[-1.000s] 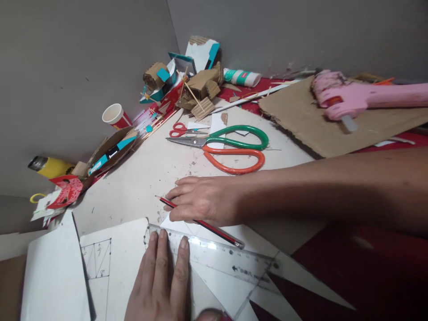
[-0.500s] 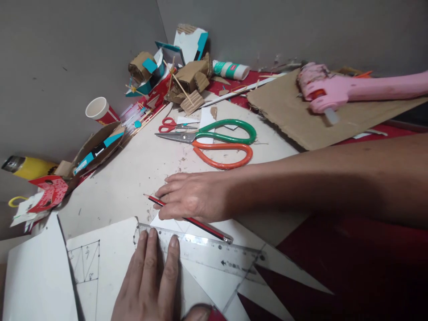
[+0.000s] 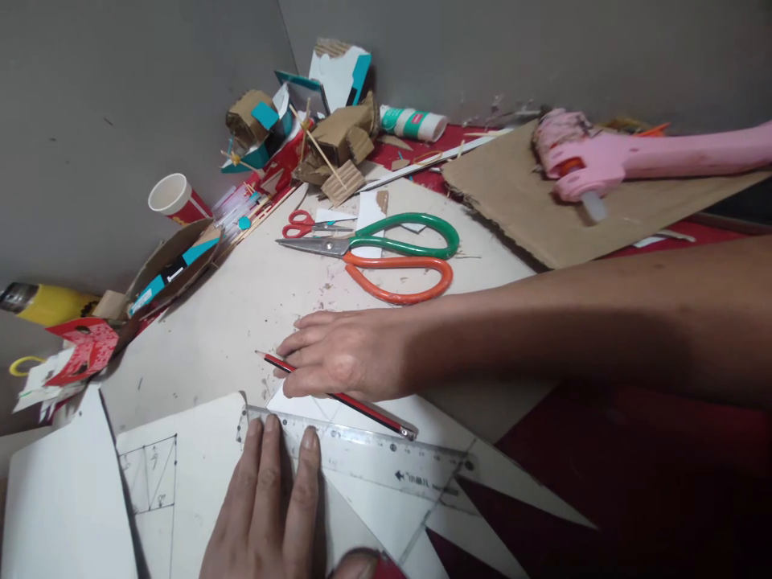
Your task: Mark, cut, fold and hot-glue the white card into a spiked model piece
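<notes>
My left hand (image 3: 268, 498) lies flat with fingers spread, the fingertips pressing on a clear plastic ruler (image 3: 367, 454). White card (image 3: 367, 498) with pencil lines lies under the ruler. Palm down beyond it, my right hand (image 3: 343, 354) has a red and black pencil (image 3: 374, 410) tucked among its fingers. The pencil's point faces left, and its other end reaches back to the ruler's upper edge. Part of the pencil is hidden beneath a finger. To the left, a card sheet (image 3: 205, 434) carries a drawn rectangle with diagonals.
Big scissors (image 3: 398, 253) with green and orange handles lie beyond my right hand, beside small red scissors (image 3: 301, 225). Cardboard pieces (image 3: 343, 141), a paper cup (image 3: 172, 197) and a yellow bottle (image 3: 57, 304) line the back edge. A pink glue gun (image 3: 603, 157) rests on cardboard (image 3: 500, 189) at right.
The whole view has shifted slightly, with things appearing a little further left. Both hands, the ruler and the pencil keep their places relative to one another.
</notes>
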`<action>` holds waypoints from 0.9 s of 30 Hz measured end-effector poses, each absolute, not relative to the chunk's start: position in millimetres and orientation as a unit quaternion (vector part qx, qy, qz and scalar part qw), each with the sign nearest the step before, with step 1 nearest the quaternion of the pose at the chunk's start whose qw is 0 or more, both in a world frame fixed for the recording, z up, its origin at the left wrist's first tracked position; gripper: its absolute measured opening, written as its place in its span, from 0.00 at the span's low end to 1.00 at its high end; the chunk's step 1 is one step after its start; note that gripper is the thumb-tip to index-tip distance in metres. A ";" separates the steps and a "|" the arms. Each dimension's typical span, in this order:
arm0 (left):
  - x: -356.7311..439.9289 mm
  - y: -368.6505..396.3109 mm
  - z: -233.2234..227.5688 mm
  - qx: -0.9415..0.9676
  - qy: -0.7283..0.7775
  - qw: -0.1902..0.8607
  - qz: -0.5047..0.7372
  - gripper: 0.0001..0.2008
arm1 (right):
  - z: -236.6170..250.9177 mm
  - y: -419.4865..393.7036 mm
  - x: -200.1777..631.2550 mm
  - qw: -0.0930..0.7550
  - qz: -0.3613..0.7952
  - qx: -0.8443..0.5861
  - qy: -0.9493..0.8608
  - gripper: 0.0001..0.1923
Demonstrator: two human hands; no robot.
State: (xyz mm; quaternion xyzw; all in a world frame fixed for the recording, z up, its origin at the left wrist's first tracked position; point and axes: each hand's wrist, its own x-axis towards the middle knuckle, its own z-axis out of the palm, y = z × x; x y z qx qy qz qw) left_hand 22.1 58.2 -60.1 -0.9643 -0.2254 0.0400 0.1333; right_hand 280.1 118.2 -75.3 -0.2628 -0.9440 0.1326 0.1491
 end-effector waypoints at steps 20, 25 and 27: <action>21.6 53.9 -66.2 -0.958 -0.245 0.142 0.034 0.41 | -80.9 120.1 280.4 0.184 0.130 -0.243 -0.943 0.14; 23.6 55.0 -64.9 -0.960 -0.239 0.145 0.025 0.41 | -77.2 119.1 281.0 0.168 0.140 -0.253 -0.942 0.14; 24.0 55.6 -64.2 -0.960 -0.238 0.144 0.028 0.42 | -76.5 119.2 281.1 0.164 0.139 -0.256 -0.942 0.15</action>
